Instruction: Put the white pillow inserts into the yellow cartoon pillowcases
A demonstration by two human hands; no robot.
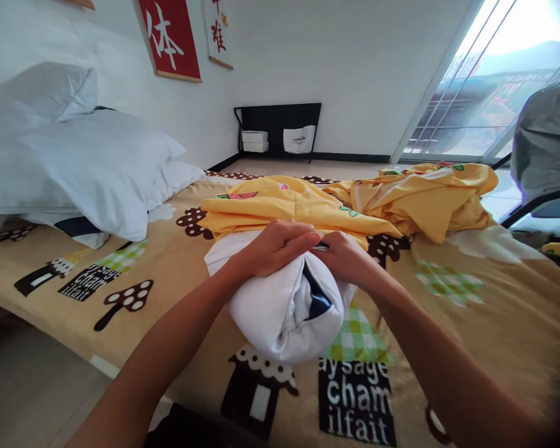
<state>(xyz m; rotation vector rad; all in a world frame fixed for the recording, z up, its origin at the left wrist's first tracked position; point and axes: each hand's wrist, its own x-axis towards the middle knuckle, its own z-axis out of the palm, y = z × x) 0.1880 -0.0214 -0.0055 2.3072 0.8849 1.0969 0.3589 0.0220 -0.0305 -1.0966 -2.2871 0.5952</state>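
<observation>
So a white pillow (280, 305) is being held on the bed (494, 323), bunched up into a rounded lump, with a bit of dark blue fabric (316, 297) seen poking out of the fold on the side under the right hand. The left hand (275, 247) is laid over the top of the pillow with the fingers curled down, clenched on the white cloth. The right hand (348, 256) is pressed up against it, fingertips touching the left ones, and the cloth edge is pinched there too; exactly how much is caught in that grip can't be told, since the fingers are tucked under.

Just beyond the grip, a folded yellow cover (289, 208) is spread flat, its near edge touching the far side of the pillow. Further off past the right hand, a second yellow heap (424, 196) is left crumpled. Well off to the left of the grip, white pillows (74, 162) are stacked at the end of the bed. The bedspread under everything is tan, printed with mushrooms, little houses and black word patches. A red wall hanging (170, 37) with a white character is seen far behind the left hand, and a black rack (277, 127) with white boxes is set against the back wall
</observation>
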